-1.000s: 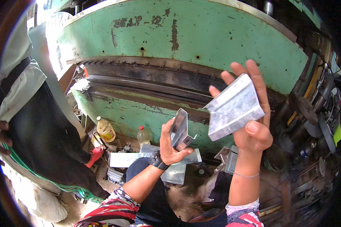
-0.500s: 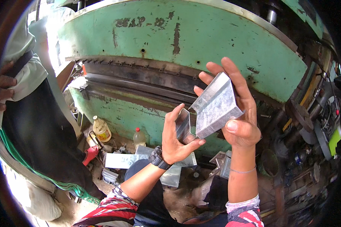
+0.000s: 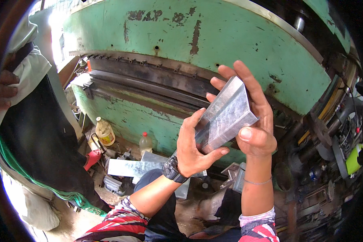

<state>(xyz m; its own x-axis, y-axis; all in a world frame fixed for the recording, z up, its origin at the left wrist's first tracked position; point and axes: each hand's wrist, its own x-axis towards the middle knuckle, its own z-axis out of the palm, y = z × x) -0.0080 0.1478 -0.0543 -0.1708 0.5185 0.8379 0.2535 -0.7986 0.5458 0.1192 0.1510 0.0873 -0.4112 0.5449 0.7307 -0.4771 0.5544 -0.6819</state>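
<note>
Here the left hand (image 3: pixel 193 147) and the right hand (image 3: pixel 252 121) both grip one folded piece of galvanised sheet metal (image 3: pixel 226 117), held up in the air in front of the green press machine (image 3: pixel 213 44). The left hand wraps its lower end, thumb along the underside, a black wristwatch (image 3: pixel 172 170) on the wrist; the right hand closes on the upper right side, fingers spread behind the sheet and the thumb pressed on its near corner. The piece tilts up and away, its top edge reaching towards the machine's dark tooling bar (image 3: pixel 149 76), which runs across the green face just behind the fingertips; there is a visible gap between sheet and bar, though how wide cannot be told. To the left of the hands the air is open down to the floor. Below the left forearm lies a flat strip of sheet metal (image 3: pixel 137 167) on the cluttered ground, with a clear bottle with a red cap (image 3: pixel 145 143) and a yellowish plastic jug (image 3: pixel 105 132) standing against the machine's lower green panel. Another person (image 3: pixel 32 133) in a dark apron stands close at the far left, closing off that side. On the right, dark greasy machine parts and a yellow-green object (image 3: pixel 353 159) crowd the space near the right forearm. The floor (image 3: pixel 68 226) below is dusty concrete.
</note>
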